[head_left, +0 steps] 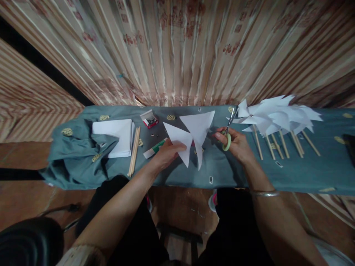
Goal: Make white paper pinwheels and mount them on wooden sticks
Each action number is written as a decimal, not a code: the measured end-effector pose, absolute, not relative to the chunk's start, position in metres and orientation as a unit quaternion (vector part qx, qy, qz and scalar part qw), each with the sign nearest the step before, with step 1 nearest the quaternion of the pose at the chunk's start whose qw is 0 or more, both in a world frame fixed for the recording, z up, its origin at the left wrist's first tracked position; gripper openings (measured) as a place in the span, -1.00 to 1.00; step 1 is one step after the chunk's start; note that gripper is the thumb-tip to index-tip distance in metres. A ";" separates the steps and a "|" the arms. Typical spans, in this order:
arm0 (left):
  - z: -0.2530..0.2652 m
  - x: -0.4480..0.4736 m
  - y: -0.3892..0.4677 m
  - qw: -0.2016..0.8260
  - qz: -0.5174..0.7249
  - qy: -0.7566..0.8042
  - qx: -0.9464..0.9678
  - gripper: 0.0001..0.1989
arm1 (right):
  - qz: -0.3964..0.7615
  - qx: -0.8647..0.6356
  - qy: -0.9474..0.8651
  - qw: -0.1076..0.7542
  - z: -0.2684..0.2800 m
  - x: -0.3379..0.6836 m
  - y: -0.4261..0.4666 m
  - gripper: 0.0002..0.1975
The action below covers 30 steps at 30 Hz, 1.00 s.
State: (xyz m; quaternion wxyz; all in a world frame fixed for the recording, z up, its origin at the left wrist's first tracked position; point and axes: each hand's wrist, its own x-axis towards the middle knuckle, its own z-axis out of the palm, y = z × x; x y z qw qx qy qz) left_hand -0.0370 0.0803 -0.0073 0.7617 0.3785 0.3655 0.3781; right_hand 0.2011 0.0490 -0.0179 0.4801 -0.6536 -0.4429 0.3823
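A white paper sheet (198,127) with deep cuts running toward its middle is held above the cloth. My left hand (168,153) pinches it at its lower left flap, thumb on top. To the right of the paper, my right hand (234,142) grips scissors (227,138) with pale green handles, fingers in the loops. Their blades point up and away, apart from the paper. Just beside my left hand lies a green and white glue tube (155,148). A small red and white box (149,119) of metal pins stands open behind it.
At left, a stack of white paper (122,138) lies partly under a cloth fold, beside several wooden sticks (134,151). Several paper pinwheels (280,115) on sticks lie overlapping at right. A patterned green cloth (177,177) covers the narrow table; a curtain (177,55) hangs behind.
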 end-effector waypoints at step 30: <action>-0.019 -0.025 0.076 0.732 0.406 0.384 0.390 -0.64 | 0.470 -0.576 -0.318 0.588 -0.017 0.142 0.062 -0.55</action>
